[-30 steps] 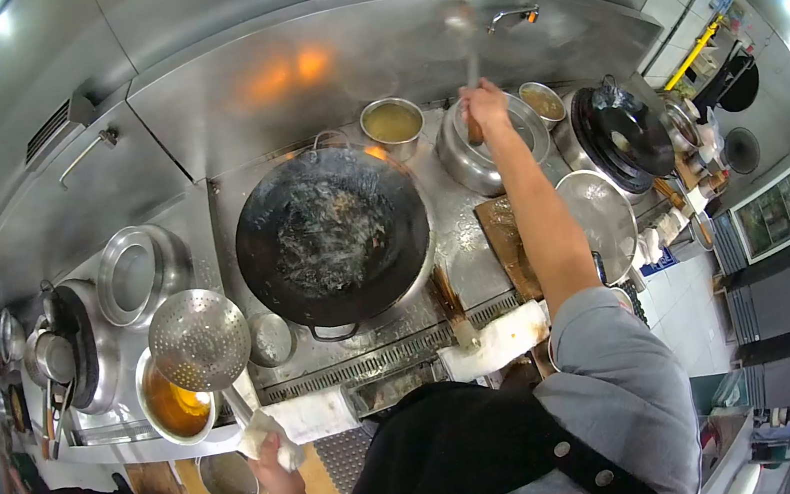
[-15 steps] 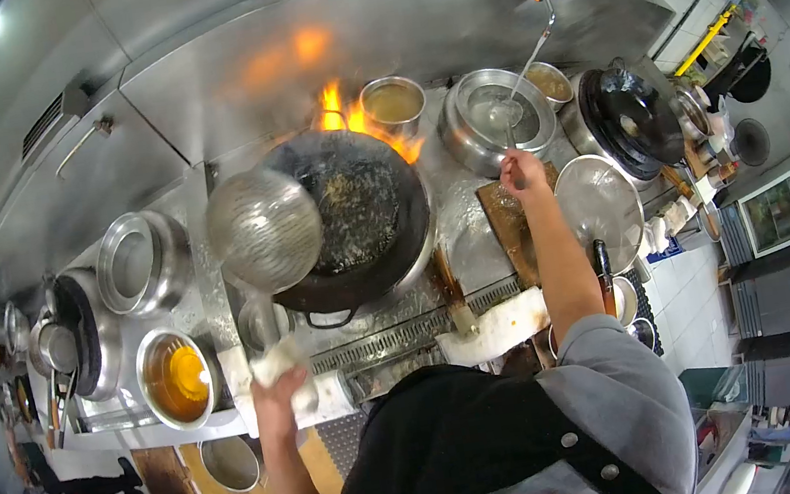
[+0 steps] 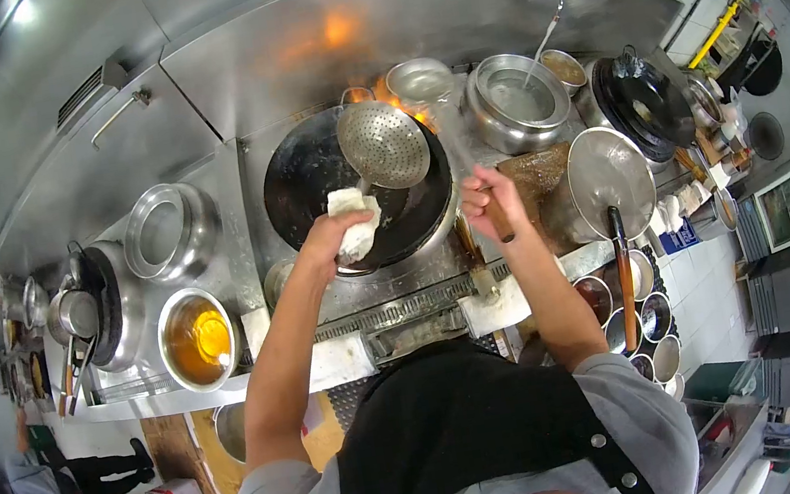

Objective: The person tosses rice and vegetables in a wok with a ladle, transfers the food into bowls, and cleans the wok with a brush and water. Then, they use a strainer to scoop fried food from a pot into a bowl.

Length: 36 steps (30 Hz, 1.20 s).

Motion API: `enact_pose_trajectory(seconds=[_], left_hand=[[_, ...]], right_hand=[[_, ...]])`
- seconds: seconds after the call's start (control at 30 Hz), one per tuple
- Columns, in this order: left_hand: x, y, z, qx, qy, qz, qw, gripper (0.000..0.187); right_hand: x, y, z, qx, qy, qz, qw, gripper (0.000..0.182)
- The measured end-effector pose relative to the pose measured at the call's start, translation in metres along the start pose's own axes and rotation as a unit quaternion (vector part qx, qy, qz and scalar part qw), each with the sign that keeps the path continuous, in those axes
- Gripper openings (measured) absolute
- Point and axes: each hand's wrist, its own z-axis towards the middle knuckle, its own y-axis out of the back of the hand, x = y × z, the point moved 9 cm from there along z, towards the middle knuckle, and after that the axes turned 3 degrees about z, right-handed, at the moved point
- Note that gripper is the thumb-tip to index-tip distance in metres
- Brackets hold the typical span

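My left hand (image 3: 334,240) is closed round a folded white cloth (image 3: 357,224) and the handle end of a perforated skimmer (image 3: 384,144), whose bowl hangs over the black wok (image 3: 300,181). The wok's dark inside shows left of the skimmer; the rest is partly hidden. To the right of the wok, my right hand (image 3: 493,205) grips a wooden handle (image 3: 499,222). A blurred metal shaft runs up from it towards a round metal bowl (image 3: 419,80) behind the wok. Flames (image 3: 391,98) show at the wok's back edge.
Metal pots (image 3: 518,103), a mesh strainer (image 3: 608,179) and stacked black woks (image 3: 642,103) stand to the right. At left are a bowl with orange-yellow contents (image 3: 196,340) and metal basins (image 3: 173,233). Another person (image 3: 45,488) is at lower left.
The skimmer and my left hand have moved right, over the wok. My right hand has moved left and down with its handle. Smaller flames show, and the bubbling contents are no longer visible.
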Motion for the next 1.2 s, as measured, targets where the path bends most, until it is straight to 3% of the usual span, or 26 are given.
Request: enact_pose_trajectory(seconds=[0.13, 0.17, 0.23, 0.27, 0.3, 0.33, 0.4, 0.43, 0.47, 0.53, 0.6, 0.67, 0.7, 0.73, 0.77, 0.8, 0.87, 0.9, 0.93, 1.0, 1.03, 1.07, 1.1, 1.13, 1.17, 1.2], left_hand=[[-0.012, 0.002, 0.010, 0.013, 0.001, 0.035, 0.999, 0.025], [-0.012, 0.007, 0.014, 0.019, 0.005, 0.056, 0.998, 0.026], [-0.009, 0.022, 0.010, -0.003, -0.001, 0.077, 0.997, 0.027], [-0.007, 0.032, 0.007, -0.026, -0.007, 0.098, 0.995, 0.028], [-0.008, 0.042, 0.000, -0.033, -0.056, 0.133, 0.989, 0.028], [-0.005, 0.055, -0.006, -0.060, -0.085, 0.233, 0.967, 0.033], [-0.010, 0.078, -0.035, -0.178, -0.153, 0.505, 0.831, 0.039], [-0.010, 0.086, -0.058, -0.227, -0.150, 0.540, 0.797, 0.046], [-0.003, 0.092, -0.074, -0.228, -0.150, 0.536, 0.799, 0.046], [0.002, 0.118, -0.122, -0.304, -0.246, 0.436, 0.811, 0.047], [0.028, 0.142, -0.160, -0.345, -0.272, 0.403, 0.803, 0.046], [0.058, 0.159, -0.199, -0.371, -0.293, 0.370, 0.800, 0.044], [0.079, 0.169, -0.212, -0.364, -0.297, 0.361, 0.806, 0.045], [0.100, 0.177, -0.224, -0.358, -0.300, 0.352, 0.812, 0.046], [0.126, 0.187, -0.230, -0.339, -0.232, 0.252, 0.876, 0.045], [0.156, 0.192, -0.238, -0.314, -0.159, 0.147, 0.924, 0.045], [0.201, 0.187, -0.250, -0.272, -0.085, 0.029, 0.958, 0.044], [0.215, 0.187, -0.255, -0.270, -0.095, 0.061, 0.956, 0.040], [0.236, 0.187, -0.255, -0.248, -0.035, 0.029, 0.968, 0.039], [0.276, 0.188, -0.242, -0.227, -0.047, -0.051, 0.971, 0.037], [0.278, 0.190, -0.236, -0.228, -0.049, -0.053, 0.971, 0.037], [0.287, 0.189, -0.230, -0.210, -0.035, -0.119, 0.970, 0.037], [0.296, 0.186, -0.225, -0.191, -0.019, -0.182, 0.964, 0.037], [0.306, 0.190, -0.219, -0.190, -0.014, -0.180, 0.965, 0.037], [0.317, 0.192, -0.208, -0.167, 0.003, -0.199, 0.966, 0.037], [0.324, 0.195, -0.197, -0.145, 0.018, -0.217, 0.965, 0.036]], right_hand=[[-0.043, -0.006, 0.004, -0.032, 0.023, -0.043, 0.998, 0.017], [-0.042, -0.006, -0.001, -0.065, 0.058, -0.169, 0.982, 0.030], [-0.032, 0.003, -0.011, -0.128, 0.127, -0.409, 0.895, 0.066], [-0.031, 0.016, -0.013, -0.131, 0.126, -0.411, 0.893, 0.066], [-0.023, 0.019, -0.022, -0.170, 0.164, -0.495, 0.836, 0.069], [-0.016, 0.020, -0.032, -0.207, 0.199, -0.574, 0.767, 0.072], [-0.016, 0.029, -0.043, -0.222, 0.190, -0.609, 0.737, 0.076], [-0.019, 0.035, -0.044, -0.231, 0.174, -0.637, 0.715, 0.074], [-0.022, 0.039, -0.042, -0.238, 0.160, -0.663, 0.691, 0.073], [-0.061, 0.030, -0.051, -0.235, 0.152, -0.669, 0.689, 0.065], [-0.112, 0.024, -0.064, -0.228, 0.133, -0.674, 0.690, 0.051], [-0.163, 0.051, -0.056, -0.209, 0.009, -0.429, 0.879, 0.026], [-0.159, 0.049, -0.047, -0.204, 0.007, -0.435, 0.877, 0.026], [-0.165, 0.044, -0.034, -0.160, -0.041, -0.281, 0.946, 0.018], [-0.172, 0.036, -0.025, -0.114, -0.090, -0.116, 0.983, 0.011], [-0.166, 0.036, -0.016, -0.117, -0.095, -0.118, 0.981, 0.011], [-0.139, 0.042, 0.004, -0.175, -0.019, -0.303, 0.936, 0.013], [-0.134, 0.049, 0.010, -0.163, 0.034, -0.558, 0.813, 0.014], [-0.154, 0.047, 0.002, -0.158, 0.034, -0.561, 0.812, 0.014], [-0.183, 0.028, -0.032, -0.230, 0.107, -0.652, 0.714, 0.015], [-0.197, 0.030, -0.036, -0.233, 0.076, -0.541, 0.805, 0.015], [-0.181, 0.034, -0.030, -0.232, 0.076, -0.542, 0.804, 0.015], [-0.176, 0.051, -0.016, -0.198, -0.025, -0.389, 0.900, 0.017], [-0.180, 0.055, -0.008, -0.158, -0.125, -0.214, 0.956, 0.019], [-0.156, 0.041, 0.011, -0.110, -0.063, -0.311, 0.942, 0.021], [-0.135, 0.025, 0.017, -0.123, -0.008, -0.575, 0.809, 0.033]])
